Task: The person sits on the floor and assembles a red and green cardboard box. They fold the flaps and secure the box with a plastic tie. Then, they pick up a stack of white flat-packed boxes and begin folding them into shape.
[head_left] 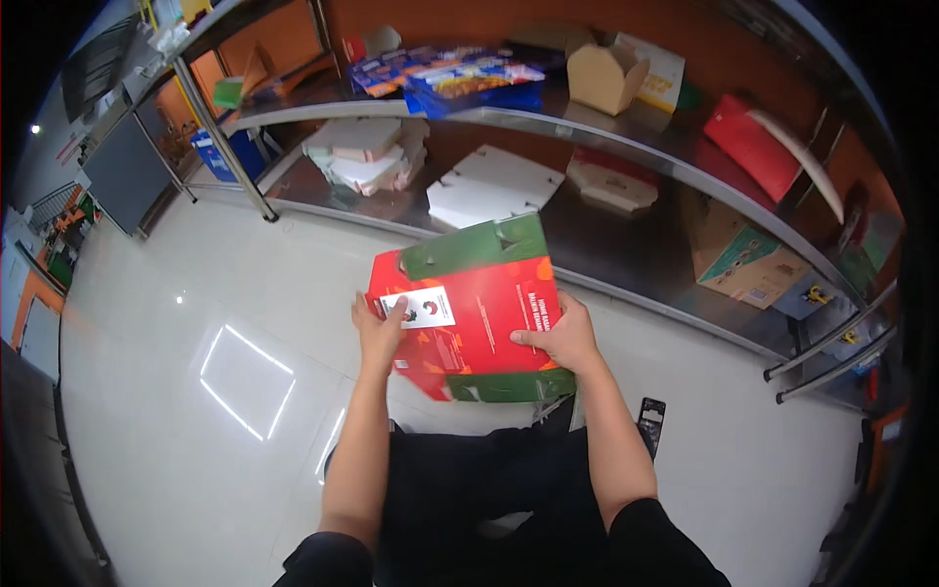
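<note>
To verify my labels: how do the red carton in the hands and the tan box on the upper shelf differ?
The red carton has green ends and printing, while the tan box looks plain. The red carton looks flat; the tan box is folded upright. The left hand and right hand hold the red carton, whereas the tan box rests on the upper shelf. Both look like cardboard packaging.

My left hand [379, 333] and right hand [569, 339] holding a red-and-green carton [474, 318] by its sides, before my dark lap [489, 474], boxes [496, 189] on shelves [621, 147] ahead, glossy floor [147, 342].
</note>
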`<action>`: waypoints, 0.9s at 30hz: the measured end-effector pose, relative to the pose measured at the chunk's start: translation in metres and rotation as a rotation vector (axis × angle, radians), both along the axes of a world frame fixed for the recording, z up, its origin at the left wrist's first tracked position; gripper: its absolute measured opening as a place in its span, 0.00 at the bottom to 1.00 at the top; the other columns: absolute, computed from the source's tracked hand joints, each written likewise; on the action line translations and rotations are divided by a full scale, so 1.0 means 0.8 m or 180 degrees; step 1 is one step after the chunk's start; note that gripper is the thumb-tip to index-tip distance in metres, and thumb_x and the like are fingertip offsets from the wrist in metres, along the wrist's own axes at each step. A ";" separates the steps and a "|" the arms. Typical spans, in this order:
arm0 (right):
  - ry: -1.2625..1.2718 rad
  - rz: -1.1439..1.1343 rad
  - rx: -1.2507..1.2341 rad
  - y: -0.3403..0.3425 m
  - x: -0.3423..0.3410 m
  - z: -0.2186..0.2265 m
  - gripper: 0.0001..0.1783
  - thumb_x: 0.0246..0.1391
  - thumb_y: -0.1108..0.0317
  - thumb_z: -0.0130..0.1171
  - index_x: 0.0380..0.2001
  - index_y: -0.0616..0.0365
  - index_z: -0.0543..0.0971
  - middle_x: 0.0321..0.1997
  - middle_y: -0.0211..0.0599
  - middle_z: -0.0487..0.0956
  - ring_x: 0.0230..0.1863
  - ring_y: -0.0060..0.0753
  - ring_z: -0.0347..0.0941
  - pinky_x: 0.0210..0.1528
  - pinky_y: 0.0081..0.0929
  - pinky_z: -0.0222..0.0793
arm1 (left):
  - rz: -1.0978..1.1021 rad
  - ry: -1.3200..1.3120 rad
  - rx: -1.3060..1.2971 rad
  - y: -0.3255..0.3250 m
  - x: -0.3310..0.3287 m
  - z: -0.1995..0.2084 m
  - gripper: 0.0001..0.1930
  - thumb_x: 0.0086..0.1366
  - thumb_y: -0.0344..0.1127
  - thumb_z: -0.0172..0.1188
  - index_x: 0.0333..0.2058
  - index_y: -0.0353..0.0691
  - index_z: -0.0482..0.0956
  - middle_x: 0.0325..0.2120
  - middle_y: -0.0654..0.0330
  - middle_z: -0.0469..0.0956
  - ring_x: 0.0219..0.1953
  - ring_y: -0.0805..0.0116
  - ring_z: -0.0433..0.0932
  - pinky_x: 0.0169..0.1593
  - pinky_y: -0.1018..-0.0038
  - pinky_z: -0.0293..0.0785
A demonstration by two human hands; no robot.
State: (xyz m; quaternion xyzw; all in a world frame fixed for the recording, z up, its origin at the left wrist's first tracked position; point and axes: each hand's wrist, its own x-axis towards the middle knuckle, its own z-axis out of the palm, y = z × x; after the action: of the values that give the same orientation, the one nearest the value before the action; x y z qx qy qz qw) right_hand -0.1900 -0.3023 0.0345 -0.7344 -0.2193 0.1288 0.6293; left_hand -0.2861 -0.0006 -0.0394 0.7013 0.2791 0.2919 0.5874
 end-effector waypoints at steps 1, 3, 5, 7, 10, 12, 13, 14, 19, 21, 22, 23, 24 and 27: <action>0.0118 0.0065 -0.0140 0.000 -0.006 -0.013 0.29 0.37 0.69 0.82 0.43 0.63 0.78 0.40 0.39 0.85 0.40 0.27 0.82 0.46 0.29 0.78 | 0.0072 -0.0166 0.0402 -0.019 0.009 -0.010 0.42 0.65 0.49 0.67 0.67 0.28 0.59 0.61 0.41 0.68 0.65 0.53 0.67 0.61 0.65 0.70; -0.0352 0.0138 -0.0835 0.002 -0.004 -0.039 0.28 0.36 0.63 0.83 0.38 0.63 0.78 0.35 0.43 0.85 0.36 0.30 0.82 0.42 0.31 0.77 | 0.0045 -0.0531 0.1213 -0.054 0.027 -0.003 0.46 0.62 0.50 0.70 0.69 0.30 0.56 0.64 0.39 0.63 0.67 0.49 0.62 0.60 0.63 0.71; -0.0485 0.0307 -0.1345 0.005 -0.009 -0.031 0.27 0.36 0.61 0.83 0.36 0.63 0.78 0.33 0.45 0.85 0.34 0.33 0.82 0.40 0.32 0.77 | -0.0303 -0.0419 0.2223 -0.061 0.032 0.015 0.47 0.57 0.50 0.74 0.67 0.31 0.61 0.62 0.41 0.67 0.65 0.52 0.66 0.60 0.62 0.72; -0.0139 0.0346 -0.1027 0.003 -0.013 -0.031 0.26 0.36 0.60 0.82 0.34 0.62 0.78 0.30 0.45 0.84 0.31 0.38 0.82 0.39 0.34 0.76 | -0.0632 -0.0235 0.2371 -0.061 0.025 0.029 0.45 0.52 0.50 0.78 0.62 0.32 0.67 0.57 0.43 0.72 0.61 0.56 0.71 0.58 0.63 0.73; -0.0289 0.0780 -0.1323 -0.008 -0.022 -0.024 0.25 0.41 0.60 0.79 0.38 0.61 0.79 0.31 0.44 0.84 0.31 0.37 0.82 0.39 0.33 0.76 | -0.0967 0.0070 0.1483 -0.050 0.010 0.041 0.37 0.46 0.50 0.81 0.50 0.33 0.76 0.46 0.48 0.80 0.50 0.61 0.79 0.53 0.66 0.76; -0.0408 0.0518 -0.0880 0.002 -0.028 -0.029 0.23 0.47 0.61 0.76 0.42 0.60 0.80 0.32 0.43 0.84 0.32 0.34 0.82 0.39 0.32 0.76 | -0.1036 0.0209 0.1282 -0.040 0.000 0.051 0.31 0.44 0.48 0.82 0.41 0.33 0.80 0.36 0.53 0.84 0.41 0.64 0.84 0.47 0.68 0.78; -0.0465 0.0378 -0.0666 0.004 -0.030 -0.031 0.22 0.49 0.62 0.74 0.44 0.60 0.80 0.32 0.42 0.85 0.32 0.33 0.82 0.38 0.31 0.76 | -0.0999 0.0335 0.1027 -0.040 0.000 0.055 0.30 0.45 0.47 0.82 0.40 0.33 0.80 0.34 0.54 0.84 0.38 0.64 0.84 0.45 0.69 0.79; -0.0369 0.0306 -0.0463 0.004 -0.028 -0.038 0.21 0.51 0.63 0.72 0.46 0.59 0.80 0.33 0.41 0.85 0.32 0.32 0.82 0.38 0.30 0.76 | -0.0960 0.0461 0.0773 -0.040 0.001 0.059 0.29 0.45 0.47 0.82 0.39 0.34 0.80 0.31 0.55 0.84 0.36 0.65 0.84 0.43 0.70 0.79; -0.0057 0.0115 -0.0548 0.006 -0.011 -0.065 0.17 0.57 0.68 0.66 0.49 0.59 0.80 0.34 0.39 0.85 0.34 0.30 0.83 0.39 0.28 0.77 | -0.0951 0.0647 0.0627 -0.048 0.013 0.038 0.28 0.45 0.47 0.82 0.39 0.36 0.81 0.28 0.56 0.85 0.33 0.66 0.84 0.40 0.71 0.79; -0.0257 0.0175 -0.0607 0.003 -0.006 -0.072 0.17 0.56 0.70 0.66 0.49 0.58 0.80 0.34 0.38 0.84 0.34 0.29 0.84 0.39 0.26 0.77 | -0.0900 0.0772 0.1029 -0.055 0.013 0.036 0.29 0.45 0.49 0.82 0.39 0.36 0.81 0.29 0.55 0.85 0.33 0.64 0.85 0.40 0.70 0.80; -0.0289 0.0201 -0.0551 0.002 -0.004 -0.074 0.17 0.56 0.70 0.66 0.49 0.57 0.80 0.35 0.38 0.84 0.34 0.29 0.84 0.38 0.26 0.77 | -0.0880 0.0833 0.1233 -0.058 0.013 0.035 0.29 0.45 0.50 0.82 0.39 0.36 0.81 0.29 0.54 0.85 0.33 0.63 0.85 0.40 0.70 0.80; -0.0321 0.0228 -0.0494 0.000 -0.003 -0.074 0.17 0.56 0.70 0.67 0.49 0.57 0.79 0.35 0.38 0.84 0.34 0.29 0.84 0.38 0.26 0.77 | -0.0852 0.0812 0.1229 -0.059 0.013 0.034 0.30 0.45 0.51 0.81 0.39 0.36 0.81 0.29 0.54 0.85 0.33 0.63 0.85 0.40 0.69 0.80; -0.0241 0.0199 -0.0478 0.001 -0.005 -0.073 0.17 0.57 0.70 0.67 0.50 0.57 0.79 0.35 0.38 0.84 0.34 0.29 0.84 0.38 0.26 0.77 | -0.0813 0.0802 0.1238 -0.057 0.013 0.033 0.30 0.45 0.52 0.81 0.39 0.36 0.80 0.29 0.54 0.85 0.33 0.62 0.85 0.41 0.69 0.80; -0.0078 0.0153 -0.0310 0.006 -0.015 -0.067 0.19 0.58 0.72 0.67 0.52 0.58 0.77 0.37 0.39 0.84 0.35 0.27 0.84 0.36 0.23 0.77 | -0.0824 0.0787 0.1104 -0.053 0.009 0.036 0.31 0.46 0.52 0.81 0.41 0.35 0.80 0.30 0.54 0.85 0.34 0.61 0.85 0.41 0.68 0.80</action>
State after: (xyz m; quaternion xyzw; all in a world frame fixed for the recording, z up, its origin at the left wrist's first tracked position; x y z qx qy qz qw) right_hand -0.2017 -0.2977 -0.0190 -0.7602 -0.2380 0.1455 0.5868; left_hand -0.2787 -0.0427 -0.0105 0.8520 0.2024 0.1697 0.4521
